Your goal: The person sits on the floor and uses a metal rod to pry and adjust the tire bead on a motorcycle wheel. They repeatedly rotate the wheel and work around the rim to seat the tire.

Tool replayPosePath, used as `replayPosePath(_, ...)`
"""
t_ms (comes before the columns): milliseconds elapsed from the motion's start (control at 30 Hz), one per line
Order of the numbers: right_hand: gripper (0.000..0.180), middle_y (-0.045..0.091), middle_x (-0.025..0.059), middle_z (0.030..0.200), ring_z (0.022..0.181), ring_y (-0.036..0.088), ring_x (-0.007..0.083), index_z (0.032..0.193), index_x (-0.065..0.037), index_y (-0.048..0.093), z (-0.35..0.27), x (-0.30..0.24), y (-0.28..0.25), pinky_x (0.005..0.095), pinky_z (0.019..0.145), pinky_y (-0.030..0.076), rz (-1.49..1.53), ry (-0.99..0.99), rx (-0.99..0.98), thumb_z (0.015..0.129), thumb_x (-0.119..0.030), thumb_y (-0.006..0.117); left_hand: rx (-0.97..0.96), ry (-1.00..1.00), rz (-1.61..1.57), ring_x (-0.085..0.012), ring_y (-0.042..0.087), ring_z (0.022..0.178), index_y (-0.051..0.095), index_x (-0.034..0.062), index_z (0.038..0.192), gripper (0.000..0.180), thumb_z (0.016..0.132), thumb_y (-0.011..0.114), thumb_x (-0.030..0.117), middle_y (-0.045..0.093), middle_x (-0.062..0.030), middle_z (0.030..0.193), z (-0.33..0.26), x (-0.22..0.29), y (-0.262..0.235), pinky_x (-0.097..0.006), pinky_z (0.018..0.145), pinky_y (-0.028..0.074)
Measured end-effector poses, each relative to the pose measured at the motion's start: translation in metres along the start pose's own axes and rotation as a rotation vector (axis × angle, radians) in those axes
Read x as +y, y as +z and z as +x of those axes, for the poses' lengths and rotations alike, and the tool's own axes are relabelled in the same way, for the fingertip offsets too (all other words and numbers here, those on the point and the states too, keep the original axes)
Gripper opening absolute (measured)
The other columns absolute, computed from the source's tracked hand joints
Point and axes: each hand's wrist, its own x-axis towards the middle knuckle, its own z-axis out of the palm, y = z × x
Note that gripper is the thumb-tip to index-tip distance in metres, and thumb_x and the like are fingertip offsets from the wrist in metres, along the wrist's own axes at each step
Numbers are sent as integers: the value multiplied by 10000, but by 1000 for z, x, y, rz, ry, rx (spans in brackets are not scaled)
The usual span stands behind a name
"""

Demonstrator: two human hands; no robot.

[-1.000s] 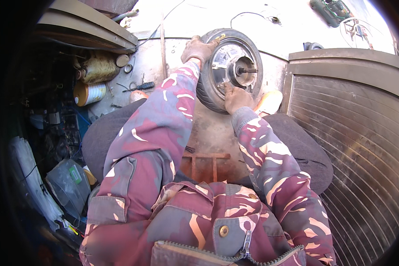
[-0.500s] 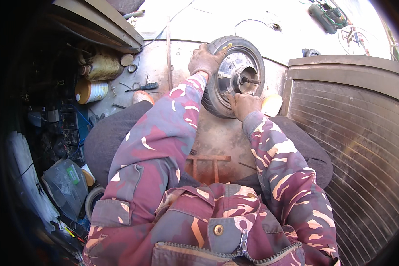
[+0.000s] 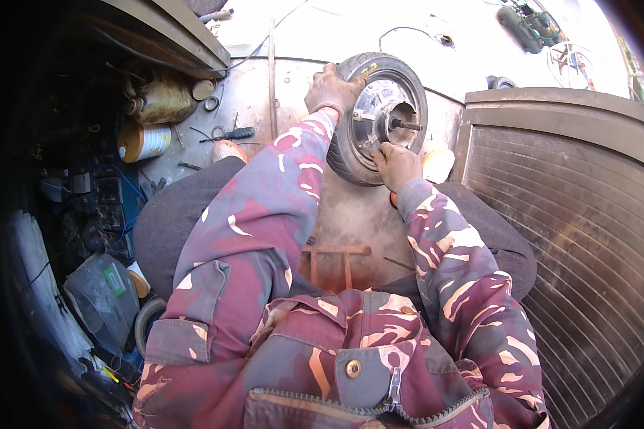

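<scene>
A small wheel with a black tyre (image 3: 406, 80) and a silver metal hub (image 3: 386, 114) stands on edge on the floor in front of me, a short axle sticking out of its middle. My left hand (image 3: 330, 89) grips the tyre at its upper left. My right hand (image 3: 395, 163) rests on the lower rim of the hub, fingers curled against it. Both arms wear a maroon camouflage jacket.
A ribbed metal shutter (image 3: 572, 214) fills the right side. At the left lie a spool of yellow twine (image 3: 161, 107), a white and yellow can (image 3: 144, 140) and a screwdriver (image 3: 232, 134). A rusty metal frame (image 3: 336, 259) sits between my knees.
The wheel and both hands sit slightly farther right and higher in view than a second ago. My hands keep the same hold on tyre and hub.
</scene>
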Motion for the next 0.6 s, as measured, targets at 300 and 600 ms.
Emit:
replayPosePath(300,459,787,194,1032,1030,742,414,1109,-111,782,-24,60,-2,501,914,558,167,194,-24,1058,-536,616,-24,-19,-16,-354,634,1390,574,97,1518,858,922,718,698,603,-219,1511,5,6,-1,-465,1138,534)
replayPosePath(600,425,774,211,1123,1100,725,421,1126,-94,771,-22,74,17,518,975,546,175,179,-95,1055,-483,619,-11,-2,-35,-361,637,1380,591,97,1507,858,904,734,691,613,-216,1501,11,3,2,-456,1141,527)
